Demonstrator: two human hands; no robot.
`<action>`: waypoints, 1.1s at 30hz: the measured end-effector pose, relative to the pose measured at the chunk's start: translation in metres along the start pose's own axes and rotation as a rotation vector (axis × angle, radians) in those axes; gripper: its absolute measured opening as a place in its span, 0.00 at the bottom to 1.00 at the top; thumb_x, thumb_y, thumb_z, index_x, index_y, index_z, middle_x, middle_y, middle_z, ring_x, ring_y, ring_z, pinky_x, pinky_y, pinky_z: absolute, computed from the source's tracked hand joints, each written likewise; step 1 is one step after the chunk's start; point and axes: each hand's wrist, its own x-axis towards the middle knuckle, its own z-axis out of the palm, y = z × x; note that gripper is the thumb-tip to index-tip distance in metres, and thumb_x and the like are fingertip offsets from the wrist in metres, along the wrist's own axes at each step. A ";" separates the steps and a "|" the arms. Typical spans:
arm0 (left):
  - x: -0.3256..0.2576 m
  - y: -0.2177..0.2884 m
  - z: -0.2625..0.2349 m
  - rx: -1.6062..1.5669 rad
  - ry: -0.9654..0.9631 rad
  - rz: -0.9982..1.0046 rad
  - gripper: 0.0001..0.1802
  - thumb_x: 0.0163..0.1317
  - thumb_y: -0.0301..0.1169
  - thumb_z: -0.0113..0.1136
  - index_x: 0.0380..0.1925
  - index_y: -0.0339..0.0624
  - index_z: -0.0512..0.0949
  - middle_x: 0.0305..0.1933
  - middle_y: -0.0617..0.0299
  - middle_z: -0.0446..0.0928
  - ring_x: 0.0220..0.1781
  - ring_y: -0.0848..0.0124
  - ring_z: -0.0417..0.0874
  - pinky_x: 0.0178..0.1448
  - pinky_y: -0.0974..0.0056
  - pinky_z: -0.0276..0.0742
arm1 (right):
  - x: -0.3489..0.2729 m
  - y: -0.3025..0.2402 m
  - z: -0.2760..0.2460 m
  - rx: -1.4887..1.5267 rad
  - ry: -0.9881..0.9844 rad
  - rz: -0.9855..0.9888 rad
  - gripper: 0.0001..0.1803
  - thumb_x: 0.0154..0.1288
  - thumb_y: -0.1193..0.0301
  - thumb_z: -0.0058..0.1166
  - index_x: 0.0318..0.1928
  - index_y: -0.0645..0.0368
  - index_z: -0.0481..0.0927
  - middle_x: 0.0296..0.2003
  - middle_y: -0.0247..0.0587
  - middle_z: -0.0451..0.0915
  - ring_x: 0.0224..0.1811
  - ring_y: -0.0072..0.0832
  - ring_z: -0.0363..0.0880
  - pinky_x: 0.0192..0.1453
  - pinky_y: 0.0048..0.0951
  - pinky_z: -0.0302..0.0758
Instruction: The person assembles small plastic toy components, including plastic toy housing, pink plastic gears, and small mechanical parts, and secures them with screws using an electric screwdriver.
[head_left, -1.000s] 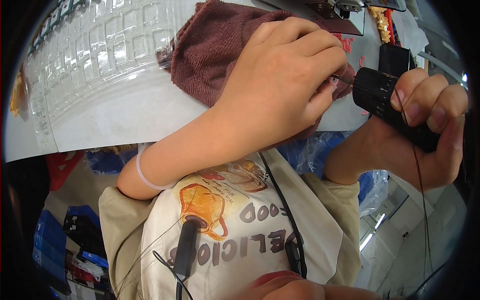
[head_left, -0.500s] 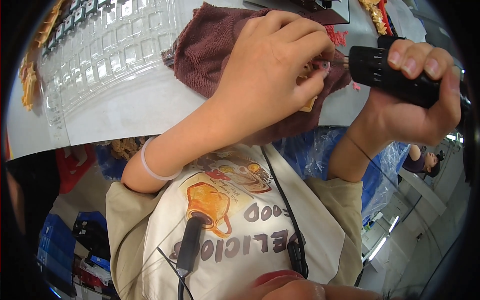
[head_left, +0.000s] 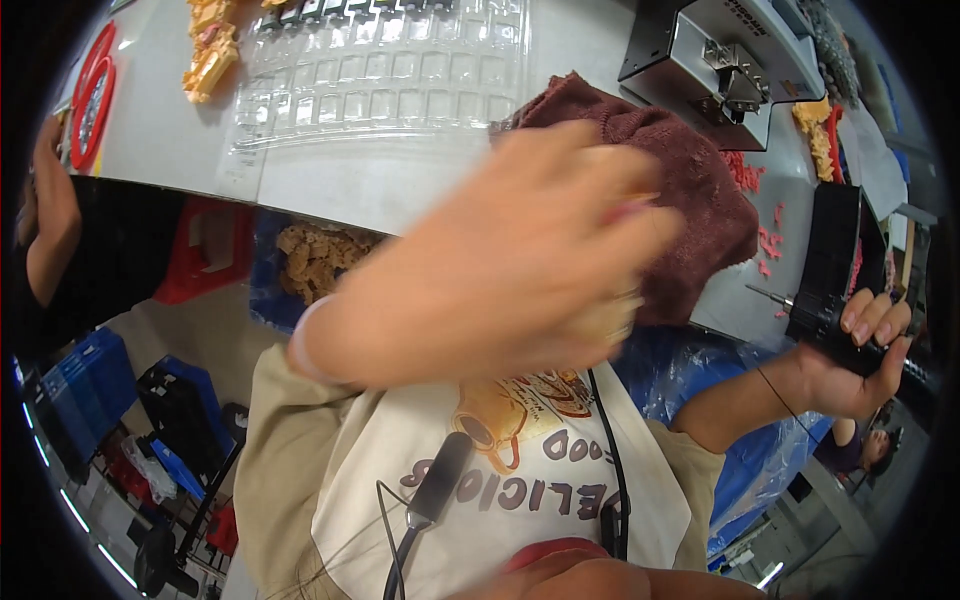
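My right hand (head_left: 860,350) is wrapped round a black electric screwdriver (head_left: 825,322), whose thin metal bit points left, clear of the cloth. My left hand (head_left: 560,230) is smeared by motion over the near left side of a brown cloth (head_left: 690,190). Its fingers look curled, and a pale yellow plastic part (head_left: 622,318) shows blurred under them, mostly hidden by the hand. A small pinkish patch between the fingers is too blurred to name.
A clear plastic tray (head_left: 380,85) carries a row of small dark parts at its far edge. Behind the cloth stands a grey metal device (head_left: 700,80). Red bits (head_left: 768,243) lie right of the cloth. Yellow parts (head_left: 208,65) and red-handled scissors (head_left: 93,110) are at left; another person's arm shows there.
The screwdriver has come away from the yellow part and moved down to the right. My left hand has moved toward me off the cloth's middle, the part with it. The view has shifted.
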 end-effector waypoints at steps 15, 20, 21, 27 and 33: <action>-0.001 -0.135 -0.058 0.236 0.157 -0.263 0.14 0.75 0.36 0.54 0.55 0.42 0.77 0.50 0.55 0.78 0.49 0.62 0.80 0.52 0.61 0.76 | 0.009 0.027 -0.018 0.002 0.024 0.129 0.12 0.71 0.70 0.47 0.49 0.65 0.69 0.29 0.38 0.67 0.28 0.26 0.69 0.35 0.31 0.69; 0.034 -0.171 -0.029 0.522 0.119 -0.345 0.16 0.68 0.37 0.62 0.48 0.38 0.75 0.45 0.47 0.76 0.45 0.48 0.79 0.50 0.52 0.76 | 0.020 0.042 -0.018 -0.180 0.189 0.130 0.28 0.63 0.81 0.57 0.64 0.65 0.67 0.30 0.42 0.74 0.23 0.29 0.75 0.29 0.32 0.75; 0.040 -0.170 -0.025 0.529 0.118 -0.404 0.17 0.67 0.38 0.64 0.46 0.37 0.74 0.43 0.46 0.75 0.45 0.47 0.78 0.50 0.51 0.75 | 0.025 0.046 -0.026 -0.269 0.220 0.131 0.27 0.62 0.81 0.60 0.62 0.65 0.69 0.29 0.41 0.75 0.22 0.28 0.75 0.28 0.31 0.75; 0.035 -0.172 -0.036 0.483 0.126 -0.439 0.18 0.64 0.35 0.66 0.41 0.36 0.69 0.42 0.48 0.73 0.42 0.48 0.76 0.48 0.52 0.73 | 0.086 0.095 -0.067 -0.769 0.090 0.317 0.26 0.56 0.71 0.71 0.51 0.64 0.71 0.25 0.37 0.78 0.17 0.24 0.76 0.21 0.28 0.75; 0.035 -0.160 -0.042 0.335 0.115 -0.552 0.17 0.59 0.28 0.68 0.43 0.37 0.71 0.39 0.56 0.72 0.34 0.64 0.75 0.42 0.59 0.75 | 0.119 0.178 -0.088 -1.285 -0.229 0.470 0.38 0.56 0.64 0.71 0.64 0.60 0.68 0.31 0.47 0.82 0.19 0.28 0.80 0.22 0.28 0.75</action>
